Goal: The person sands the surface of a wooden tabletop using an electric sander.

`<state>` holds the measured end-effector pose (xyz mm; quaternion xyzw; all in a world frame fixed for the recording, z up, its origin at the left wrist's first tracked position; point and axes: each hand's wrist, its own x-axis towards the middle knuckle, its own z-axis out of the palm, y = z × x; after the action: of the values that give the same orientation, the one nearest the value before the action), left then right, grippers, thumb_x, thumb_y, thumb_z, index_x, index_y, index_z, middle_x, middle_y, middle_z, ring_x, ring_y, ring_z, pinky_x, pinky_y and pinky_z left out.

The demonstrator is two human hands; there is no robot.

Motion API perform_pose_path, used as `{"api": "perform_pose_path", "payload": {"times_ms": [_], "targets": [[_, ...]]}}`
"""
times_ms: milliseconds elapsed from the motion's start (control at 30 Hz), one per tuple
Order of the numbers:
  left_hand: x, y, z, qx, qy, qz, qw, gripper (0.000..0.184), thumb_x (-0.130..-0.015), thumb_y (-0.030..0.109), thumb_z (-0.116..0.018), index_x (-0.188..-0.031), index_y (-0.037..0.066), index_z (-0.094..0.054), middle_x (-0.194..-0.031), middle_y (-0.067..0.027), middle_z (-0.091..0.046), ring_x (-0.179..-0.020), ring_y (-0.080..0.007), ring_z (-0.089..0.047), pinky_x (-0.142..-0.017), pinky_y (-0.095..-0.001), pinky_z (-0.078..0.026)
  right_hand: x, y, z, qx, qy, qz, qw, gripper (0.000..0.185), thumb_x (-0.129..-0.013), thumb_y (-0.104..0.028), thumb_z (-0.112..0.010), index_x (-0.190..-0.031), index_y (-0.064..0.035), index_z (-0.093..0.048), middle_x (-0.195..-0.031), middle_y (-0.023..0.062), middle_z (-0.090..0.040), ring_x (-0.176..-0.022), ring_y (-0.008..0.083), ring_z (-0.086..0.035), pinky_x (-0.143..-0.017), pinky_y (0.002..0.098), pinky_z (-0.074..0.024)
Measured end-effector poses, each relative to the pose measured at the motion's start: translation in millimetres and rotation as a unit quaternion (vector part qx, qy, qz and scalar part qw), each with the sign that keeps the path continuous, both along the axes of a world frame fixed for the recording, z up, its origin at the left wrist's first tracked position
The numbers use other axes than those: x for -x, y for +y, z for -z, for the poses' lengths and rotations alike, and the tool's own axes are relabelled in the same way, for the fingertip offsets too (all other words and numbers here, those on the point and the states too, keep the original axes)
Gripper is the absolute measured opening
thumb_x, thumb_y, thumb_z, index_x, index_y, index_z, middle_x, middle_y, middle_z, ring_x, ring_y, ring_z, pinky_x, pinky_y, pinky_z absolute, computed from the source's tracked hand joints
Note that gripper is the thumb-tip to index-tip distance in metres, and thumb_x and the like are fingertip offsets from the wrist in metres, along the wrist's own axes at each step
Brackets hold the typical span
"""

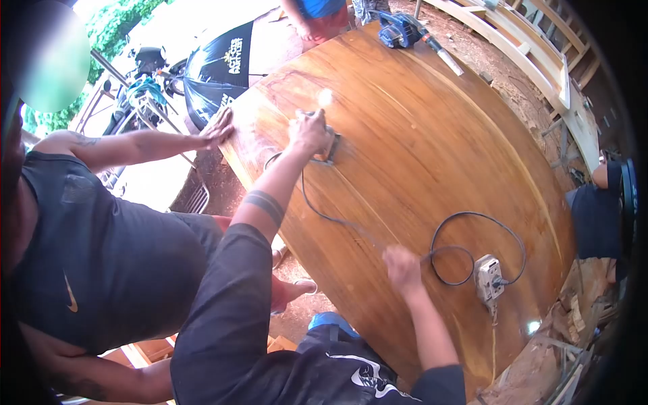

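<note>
A wide varnish-brown wooden tabletop fills the middle of the head view. My left hand is closed over a small electric sander, which rests on the wood near the left edge. From the sander a dark power cord runs across the wood to my right hand. That hand is slightly blurred, its fingers closed around the cord. Beyond it the cord loops to a white extension socket lying on the tabletop, with a plug in it.
A blue cordless blower lies at the far edge. On the left, a co-worker has a hand at the table's edge. Other people stand at the far end and right. A black umbrella and wooden frames are behind.
</note>
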<state>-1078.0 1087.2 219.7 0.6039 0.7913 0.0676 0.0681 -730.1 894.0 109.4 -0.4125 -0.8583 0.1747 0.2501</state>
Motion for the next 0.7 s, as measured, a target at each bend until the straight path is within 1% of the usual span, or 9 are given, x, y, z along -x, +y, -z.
{"api": "perform_pose_path", "payload": {"times_ms": [67, 133, 233, 267, 333, 433, 533, 633, 700], "targets": [[38.3, 11.8, 3.5, 0.011, -0.009, -0.029, 0.999, 0.042, -0.086, 0.036, -0.063, -0.119, 0.010, -0.058, -0.118, -0.0213, -0.065, -0.121, -0.0394, -0.055, -0.097, -0.0495, -0.046, -41.6, -68.6, 3.5, 0.035, 0.005, -0.058, 0.998, 0.008, -0.079, -0.011, -0.064, -0.076, -0.0107, -0.057, -0.069, 0.0119, -0.054, -0.067, 0.0307, -0.058, -0.058, 0.0437, -0.0455], [73.5, 11.3, -0.1, 0.016, 0.029, -0.055, 0.998, 0.043, -0.086, 0.036, -0.064, -0.120, 0.010, -0.057, -0.119, -0.0197, -0.066, -0.122, -0.0388, -0.055, -0.097, -0.0490, -0.046, -82.3, -127.9, -28.3, 0.085, -0.049, -0.044, 0.994, 0.008, -0.077, -0.010, -0.066, -0.076, -0.0092, -0.058, -0.068, 0.0107, -0.054, -0.067, 0.0315, -0.056, -0.062, 0.0420, -0.0419], [116.6, 0.2, 6.7, -0.014, 0.074, -0.125, 0.989, 0.045, -0.086, 0.036, -0.066, -0.122, 0.011, -0.057, -0.122, -0.0204, -0.065, -0.123, -0.0391, -0.055, -0.099, -0.0493, -0.045, -149.9, -202.1, -49.8, 0.145, -0.092, 0.096, 0.980, 0.005, -0.083, -0.012, -0.064, -0.083, -0.0069, -0.061, -0.078, 0.0114, -0.057, -0.082, 0.0327, -0.057, -0.076, 0.0437, -0.0417], [129.7, -1.8, 8.1, 0.018, 0.014, -0.150, 0.988, 0.046, -0.085, 0.035, -0.066, -0.124, 0.012, -0.057, -0.124, -0.0213, -0.064, -0.125, -0.0387, -0.053, -0.099, -0.0506, -0.046, -168.2, -219.5, -52.0, 0.148, -0.095, 0.141, 0.974, 0.006, -0.084, -0.012, -0.063, -0.084, -0.0060, -0.061, -0.081, 0.0122, -0.057, -0.084, 0.0334, -0.056, -0.078, 0.0445, -0.0419], [132.3, -21.5, 9.9, -0.011, -0.002, -0.172, 0.985, 0.046, -0.084, 0.032, -0.066, -0.124, 0.013, -0.056, -0.122, -0.0215, -0.064, -0.122, -0.0385, -0.056, -0.096, -0.0517, -0.047, -185.7, -235.8, -68.2, 0.155, -0.099, 0.229, 0.956, 0.009, -0.086, -0.013, -0.062, -0.085, -0.0042, -0.061, -0.086, 0.0137, -0.058, -0.088, 0.0348, -0.056, -0.083, 0.0461, -0.0421], [112.2, -56.0, 17.8, -0.024, -0.044, -0.173, 0.984, 0.044, -0.083, 0.030, -0.066, -0.122, 0.014, -0.056, -0.119, -0.0234, -0.064, -0.120, -0.0407, -0.057, -0.096, -0.0527, -0.047, -190.2, -250.9, -61.1, 0.207, -0.076, 0.265, 0.939, 0.012, -0.091, -0.012, -0.058, -0.086, -0.0008, -0.060, -0.089, 0.0160, -0.058, -0.088, 0.0373, -0.055, -0.085, 0.0476, -0.0418], [84.1, -89.6, 28.1, 0.009, -0.010, -0.119, 0.993, 0.045, -0.084, 0.035, -0.064, -0.123, 0.015, -0.054, -0.113, -0.0273, -0.064, -0.113, -0.0420, -0.061, -0.095, -0.0543, -0.048, -197.6, -245.9, -41.5, 0.181, -0.100, 0.297, 0.932, 0.014, -0.091, -0.015, -0.057, -0.086, -0.0022, -0.060, -0.091, 0.0145, -0.058, -0.093, 0.0366, -0.056, -0.088, 0.0481, -0.0420], [6.8, -138.5, -7.8, 0.026, 0.057, -0.073, 0.995, 0.047, -0.085, 0.033, -0.059, -0.125, 0.010, -0.052, -0.104, -0.0223, -0.070, -0.111, -0.0438, -0.061, -0.108, -0.0615, -0.032, -225.5, -242.8, -34.1, 0.146, -0.097, 0.326, 0.929, 0.020, -0.095, -0.018, -0.054, -0.087, -0.0012, -0.060, -0.090, 0.0158, -0.057, -0.092, 0.0374, -0.055, -0.085, 0.0489, -0.0416], [-26.8, -161.9, -12.9, 0.037, -0.045, -0.088, 0.994, 0.049, -0.087, 0.033, -0.059, -0.129, 0.010, -0.050, -0.102, -0.0216, -0.070, -0.114, -0.0424, -0.059, -0.100, -0.0632, -0.039, -259.1, -254.2, -23.2, 0.122, -0.099, 0.357, 0.921, 0.023, -0.097, -0.020, -0.052, -0.089, -0.0005, -0.060, -0.089, 0.0163, -0.057, -0.089, 0.0380, -0.056, -0.081, 0.0499, -0.0418]]}}
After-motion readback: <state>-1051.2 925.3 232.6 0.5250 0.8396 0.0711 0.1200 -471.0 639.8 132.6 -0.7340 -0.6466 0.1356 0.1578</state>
